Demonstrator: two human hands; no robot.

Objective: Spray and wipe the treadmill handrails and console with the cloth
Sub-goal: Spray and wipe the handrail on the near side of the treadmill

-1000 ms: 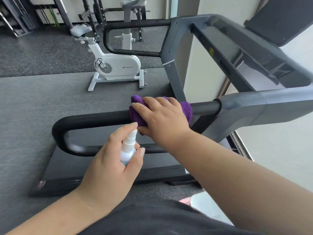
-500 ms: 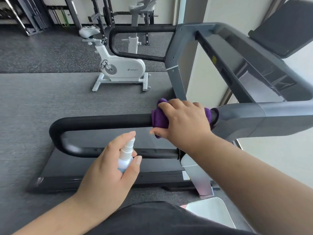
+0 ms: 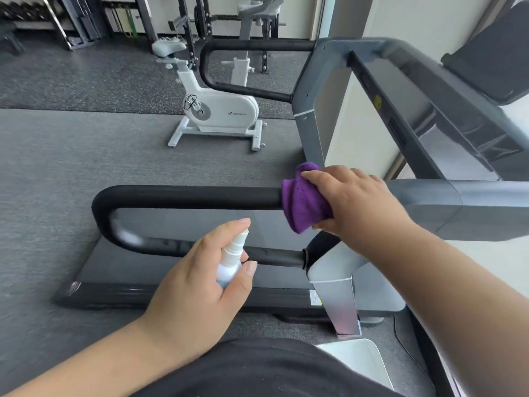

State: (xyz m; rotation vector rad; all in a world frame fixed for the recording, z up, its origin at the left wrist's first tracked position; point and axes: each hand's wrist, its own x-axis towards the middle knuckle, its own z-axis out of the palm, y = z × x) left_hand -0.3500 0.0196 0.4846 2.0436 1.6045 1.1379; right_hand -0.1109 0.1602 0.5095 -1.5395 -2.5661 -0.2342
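Note:
A black padded handrail loops out from the grey treadmill frame in front of me. My right hand grips a purple cloth wrapped over the rail where the black padding meets the grey frame. My left hand holds a small white spray bottle below the rail, with the forefinger on top of the nozzle. The far handrail and the dark console lie beyond, at the upper right.
A white exercise bike stands on the grey floor behind the treadmill. Weight racks line the back wall. The treadmill deck runs below the rail, with a grey upright at its right end.
My right hand has slid the purple cloth to the right along the near handrail, up to the grey frame. My left hand has kept the spray bottle in about the same place.

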